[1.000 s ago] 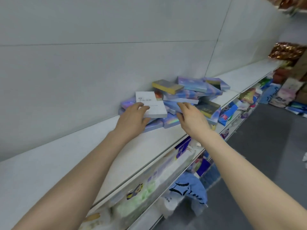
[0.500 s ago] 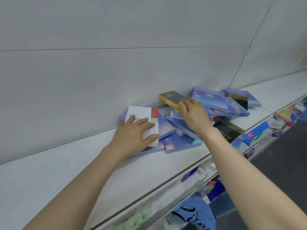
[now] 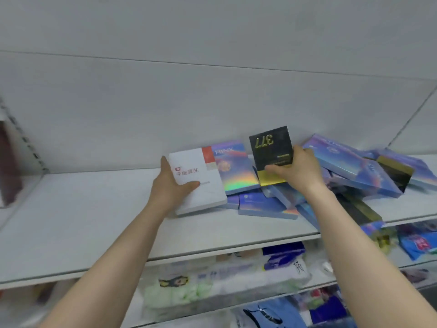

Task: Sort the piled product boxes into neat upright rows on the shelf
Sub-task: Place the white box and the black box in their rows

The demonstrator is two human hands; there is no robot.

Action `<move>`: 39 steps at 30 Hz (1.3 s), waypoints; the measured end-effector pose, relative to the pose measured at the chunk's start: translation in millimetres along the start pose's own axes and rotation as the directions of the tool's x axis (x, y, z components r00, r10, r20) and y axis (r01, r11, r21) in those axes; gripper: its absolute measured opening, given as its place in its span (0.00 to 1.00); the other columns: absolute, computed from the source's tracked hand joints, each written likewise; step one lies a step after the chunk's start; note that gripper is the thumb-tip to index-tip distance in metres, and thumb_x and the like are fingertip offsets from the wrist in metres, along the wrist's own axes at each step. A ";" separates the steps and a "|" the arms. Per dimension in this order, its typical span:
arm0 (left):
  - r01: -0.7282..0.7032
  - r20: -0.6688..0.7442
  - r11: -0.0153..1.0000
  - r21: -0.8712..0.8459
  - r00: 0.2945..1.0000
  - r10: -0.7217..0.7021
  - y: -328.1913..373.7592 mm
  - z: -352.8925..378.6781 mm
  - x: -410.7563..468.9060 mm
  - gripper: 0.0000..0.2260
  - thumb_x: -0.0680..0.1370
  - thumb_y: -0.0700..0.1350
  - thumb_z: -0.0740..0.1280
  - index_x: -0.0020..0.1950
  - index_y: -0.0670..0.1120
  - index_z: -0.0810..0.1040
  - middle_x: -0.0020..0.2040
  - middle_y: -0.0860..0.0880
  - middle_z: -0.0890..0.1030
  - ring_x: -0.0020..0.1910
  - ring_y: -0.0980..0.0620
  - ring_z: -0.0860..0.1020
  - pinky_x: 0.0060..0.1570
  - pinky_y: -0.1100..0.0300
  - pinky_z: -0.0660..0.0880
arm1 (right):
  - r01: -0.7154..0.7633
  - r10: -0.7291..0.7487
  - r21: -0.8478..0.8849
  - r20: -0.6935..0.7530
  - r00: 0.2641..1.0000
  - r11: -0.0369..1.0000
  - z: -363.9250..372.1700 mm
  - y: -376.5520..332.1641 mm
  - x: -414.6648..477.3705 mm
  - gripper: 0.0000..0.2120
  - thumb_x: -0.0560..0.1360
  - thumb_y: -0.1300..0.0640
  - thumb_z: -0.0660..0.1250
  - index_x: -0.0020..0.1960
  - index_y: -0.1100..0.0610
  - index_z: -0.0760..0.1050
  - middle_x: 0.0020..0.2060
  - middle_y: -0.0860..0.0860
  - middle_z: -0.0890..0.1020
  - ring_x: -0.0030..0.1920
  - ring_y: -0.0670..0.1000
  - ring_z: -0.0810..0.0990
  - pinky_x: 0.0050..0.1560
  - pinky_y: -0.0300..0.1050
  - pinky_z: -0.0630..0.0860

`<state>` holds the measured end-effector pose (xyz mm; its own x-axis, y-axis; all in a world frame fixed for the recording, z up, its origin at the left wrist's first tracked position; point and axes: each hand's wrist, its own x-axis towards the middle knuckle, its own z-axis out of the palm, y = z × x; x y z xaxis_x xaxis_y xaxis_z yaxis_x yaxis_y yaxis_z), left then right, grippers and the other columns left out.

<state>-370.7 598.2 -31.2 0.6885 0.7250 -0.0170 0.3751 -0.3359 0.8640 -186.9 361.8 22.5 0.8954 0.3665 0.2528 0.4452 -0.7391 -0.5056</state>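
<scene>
Two boxes are lifted off the pile (image 3: pixel 343 176) — left hand (image 3: pixel 169 185) grips the white box (image 3: pixel 196 181), right hand (image 3: pixel 298 170) pinches the black box (image 3: pixel 270 147). Next, probably: stand each upright on the bare shelf (image 3: pixel 82 209).

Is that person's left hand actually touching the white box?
Touching. The head view shows the left hand gripping the white box, with the thumb across its front face and the fingers round its left edge.

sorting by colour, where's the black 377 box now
Head view, centre-right: the right hand holds the black box up above the blue pile, right of the white box in the left hand.
</scene>
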 end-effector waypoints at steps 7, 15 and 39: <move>-0.039 -0.036 0.979 -0.199 0.999 0.033 -18.4 -31.3 -19.3 0.17 0.73 0.42 0.74 0.60 0.47 0.77 0.55 0.50 0.82 0.48 0.51 0.82 0.54 0.49 0.79 | 0.047 -0.028 0.278 -0.071 0.997 0.960 13.2 -28.1 -29.6 0.11 0.77 0.48 0.67 0.53 0.54 0.72 0.42 0.46 0.77 0.45 0.52 0.74 0.35 0.40 0.65; 0.015 -0.053 0.914 -0.405 0.998 -0.039 -38.4 -56.5 -36.5 0.05 0.78 0.49 0.67 0.53 0.54 0.74 0.51 0.48 0.83 0.50 0.46 0.82 0.55 0.44 0.77 | 0.048 -0.082 0.338 0.086 0.993 0.940 35.2 -59.7 -45.2 0.15 0.78 0.49 0.65 0.59 0.56 0.69 0.49 0.50 0.78 0.48 0.53 0.76 0.43 0.45 0.68; -0.010 -0.389 0.825 -0.565 0.885 -0.255 -99.0 -126.0 -143.5 0.11 0.80 0.46 0.65 0.60 0.46 0.71 0.54 0.45 0.82 0.49 0.47 0.82 0.49 0.50 0.79 | 0.096 -0.266 0.551 0.239 0.934 0.829 85.9 -111.6 -126.3 0.12 0.68 0.62 0.74 0.49 0.54 0.77 0.40 0.52 0.82 0.39 0.49 0.78 0.40 0.43 0.74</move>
<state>-584.8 603.2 -50.9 0.2726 0.9613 -0.0401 -0.0475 0.0551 0.9974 -349.5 446.6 -23.9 0.7181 0.6739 0.1738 0.4554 -0.2662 -0.8495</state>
